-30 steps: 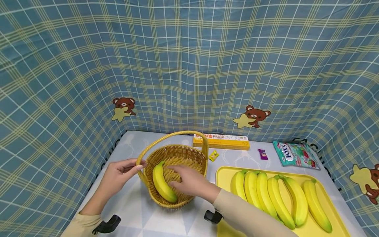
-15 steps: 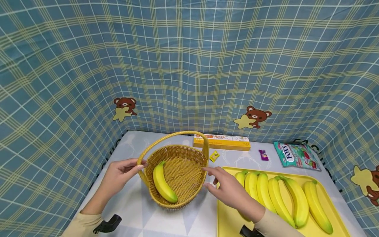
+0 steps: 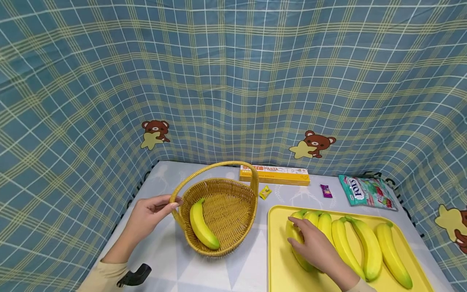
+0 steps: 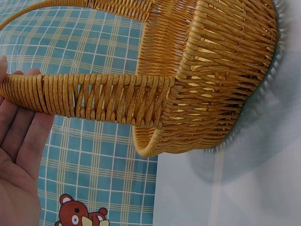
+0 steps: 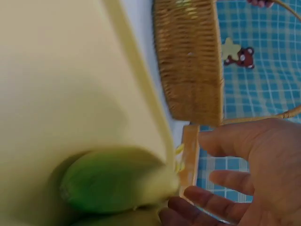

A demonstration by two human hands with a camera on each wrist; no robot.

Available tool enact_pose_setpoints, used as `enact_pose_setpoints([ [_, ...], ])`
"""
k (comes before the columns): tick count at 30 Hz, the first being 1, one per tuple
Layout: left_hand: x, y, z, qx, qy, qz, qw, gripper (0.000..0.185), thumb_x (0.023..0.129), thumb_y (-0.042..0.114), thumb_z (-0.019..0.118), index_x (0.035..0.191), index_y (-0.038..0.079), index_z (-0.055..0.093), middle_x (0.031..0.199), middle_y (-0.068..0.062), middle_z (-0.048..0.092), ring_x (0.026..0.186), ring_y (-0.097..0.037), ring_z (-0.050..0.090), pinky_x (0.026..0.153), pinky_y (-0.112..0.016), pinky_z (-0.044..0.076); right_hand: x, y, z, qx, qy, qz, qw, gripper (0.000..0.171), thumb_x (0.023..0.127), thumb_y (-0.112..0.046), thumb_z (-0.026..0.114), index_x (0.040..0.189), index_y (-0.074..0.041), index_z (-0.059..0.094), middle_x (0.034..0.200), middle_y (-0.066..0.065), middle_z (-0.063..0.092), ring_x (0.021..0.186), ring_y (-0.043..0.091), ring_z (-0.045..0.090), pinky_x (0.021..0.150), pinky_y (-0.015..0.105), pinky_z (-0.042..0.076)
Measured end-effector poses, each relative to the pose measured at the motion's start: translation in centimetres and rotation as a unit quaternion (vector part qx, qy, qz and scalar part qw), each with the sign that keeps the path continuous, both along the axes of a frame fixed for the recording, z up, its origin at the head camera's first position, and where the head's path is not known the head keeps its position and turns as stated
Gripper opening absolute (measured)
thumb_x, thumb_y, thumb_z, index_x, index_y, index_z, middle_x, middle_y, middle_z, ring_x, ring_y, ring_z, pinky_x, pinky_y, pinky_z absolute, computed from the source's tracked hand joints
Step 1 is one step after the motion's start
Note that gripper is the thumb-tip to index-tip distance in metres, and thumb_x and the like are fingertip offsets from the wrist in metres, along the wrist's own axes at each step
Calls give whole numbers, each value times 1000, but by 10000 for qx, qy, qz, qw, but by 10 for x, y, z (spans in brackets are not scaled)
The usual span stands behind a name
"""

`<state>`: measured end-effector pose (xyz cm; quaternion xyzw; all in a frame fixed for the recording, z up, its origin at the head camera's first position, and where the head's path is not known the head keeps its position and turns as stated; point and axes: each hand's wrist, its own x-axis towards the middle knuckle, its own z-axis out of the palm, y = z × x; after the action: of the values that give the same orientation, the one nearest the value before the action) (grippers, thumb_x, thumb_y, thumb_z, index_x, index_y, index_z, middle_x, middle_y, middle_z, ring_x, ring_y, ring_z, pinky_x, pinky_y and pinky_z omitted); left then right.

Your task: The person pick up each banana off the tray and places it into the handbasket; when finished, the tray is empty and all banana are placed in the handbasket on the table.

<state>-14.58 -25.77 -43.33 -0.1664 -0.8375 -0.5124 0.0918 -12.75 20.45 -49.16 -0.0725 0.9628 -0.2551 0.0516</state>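
Comparing the head view with the frame half a second back: your right hand (image 3: pixel 315 249) has moved from beside the wicker basket (image 3: pixel 228 211) onto the yellow tray (image 3: pixel 279 259). It now rests on the leftmost banana of the row (image 3: pixel 295 241), fingers laid over it; you cannot tell whether that grip has closed. Your left hand (image 3: pixel 149 213) remains at the basket handle (image 3: pixel 204 172), fingertips on its near end. One banana in the basket (image 3: pixel 202 227) lies unchanged along the left wall. Four more bananas (image 3: pixel 365 247) lie to the right on the tray. At the back of the counter (image 3: pixel 240 271) lie a pasta box (image 3: pixel 274 174), two small sweets (image 3: pixel 264 192) and a candy bag (image 3: pixel 366 192), all well apart from both hands.

Left wrist view: your left fingers (image 4: pixel 26 127) lie straight behind the handle band (image 4: pixel 94 96), a flat, unclosed grip. The basket wall (image 4: pixel 225 80) stands on the counter.

Right wrist view: your right hand (image 5: pixel 244 179) is spread wide just beside the green banana tip (image 5: pixel 101 186). The tray rim (image 5: pixel 141 89) partly blocks the basket (image 5: pixel 190 59).
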Motion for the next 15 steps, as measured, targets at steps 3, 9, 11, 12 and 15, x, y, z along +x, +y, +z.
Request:
enact_pose_setpoints([
  [3,0,0,1,14,-24,-3,10000,17,99,10,68,113,10,77,107,-3,77,101,-5,71,84,-21,59,0,6,-5,281,-6,-39,9996,59,87,-26,80,140,-8,60,114,6,66,94,22,62,84,45,56],
  [9,0,-1,1,44,-32,-22,10000,17,99,9,68,113,10,77,107,-3,77,102,-5,71,83,-21,59,2,3,-8,392,135,22,9991,60,86,-23,81,138,-3,59,130,18,65,116,37,63,98,57,52],
  [11,0,0,0,49,-22,-23,10000,17,99,9,68,113,10,77,106,-3,77,102,-5,71,83,-21,59,2,0,-12,363,184,56,9992,59,85,-22,83,137,-4,60,128,17,64,109,34,66,95,55,54],
  [12,0,0,0,51,-18,-25,10000,17,99,9,68,113,10,77,106,-3,77,102,-5,71,83,-21,59,2,-1,-14,340,191,64,9992,59,84,-22,84,136,-5,61,127,16,64,105,31,66,93,54,55],
  [15,0,0,1,28,-11,-22,10000,17,99,10,68,113,11,78,106,-3,77,102,-5,71,84,-21,59,3,-5,-21,278,176,93,9994,60,83,-22,85,136,-8,62,123,12,63,96,22,65,88,49,58],
])
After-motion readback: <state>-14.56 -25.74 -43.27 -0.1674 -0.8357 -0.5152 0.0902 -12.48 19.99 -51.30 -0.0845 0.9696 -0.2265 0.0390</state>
